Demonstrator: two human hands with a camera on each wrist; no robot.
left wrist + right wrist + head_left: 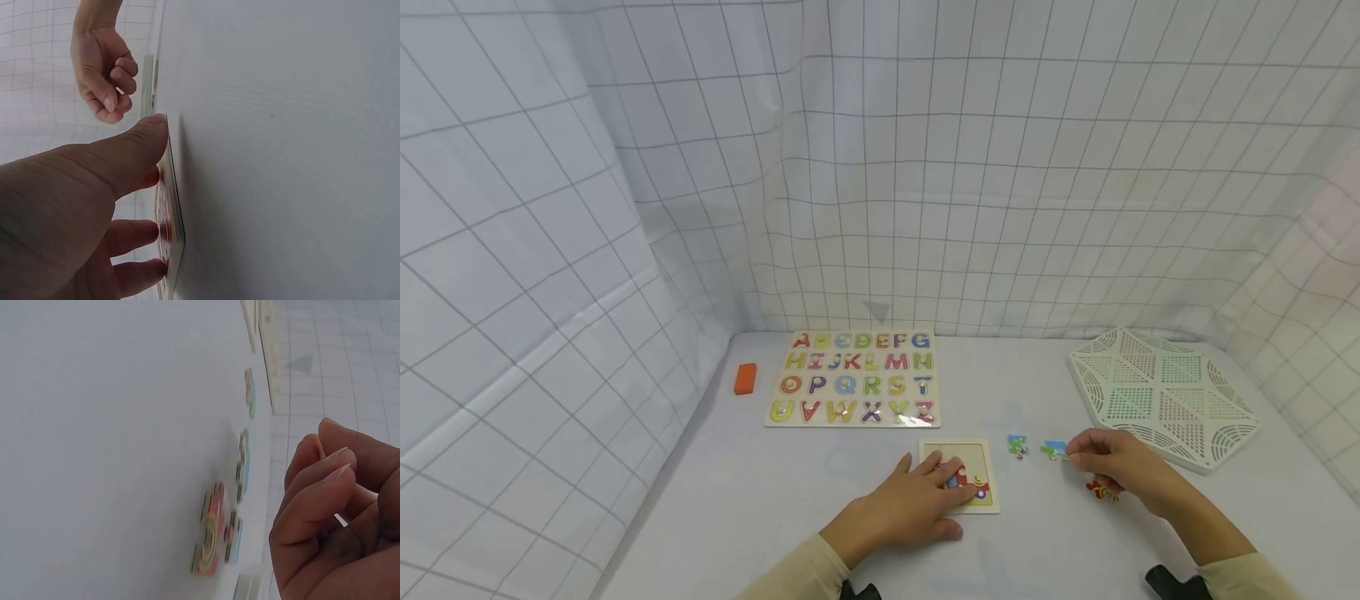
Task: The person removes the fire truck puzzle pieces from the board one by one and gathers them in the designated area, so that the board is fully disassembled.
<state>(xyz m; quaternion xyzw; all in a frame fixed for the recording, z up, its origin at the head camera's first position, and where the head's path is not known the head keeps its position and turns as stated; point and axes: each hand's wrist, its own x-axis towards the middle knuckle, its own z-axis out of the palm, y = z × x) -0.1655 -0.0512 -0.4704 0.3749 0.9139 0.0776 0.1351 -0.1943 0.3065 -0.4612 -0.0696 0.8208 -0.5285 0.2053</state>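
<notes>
- Left grip (917, 504): extended, fingers spread and resting on the square pale-wood puzzle tray (976, 454) directly beneath them.
- Seated pieces, red and multicoloured (981, 488): in the tray, under and beside the left grip's fingertips.
- Right grip (1116, 465): closed — fingers curled inward, thumb near the fingertips, raised above the surface (715, 517).
- Blue-and-green jigsaw pieces (1017, 445): between both grips, nearer the right.
- Red-and-yellow jigsaw piece (1103, 490): below the right grip, partly covered in the head view.
- White perforated lattice panel (1165, 396): beyond the right grip, rightward.
- Colourful alphabet board (856, 374): beyond the left grip — orange rectangular block (745, 378) farther left.
</notes>
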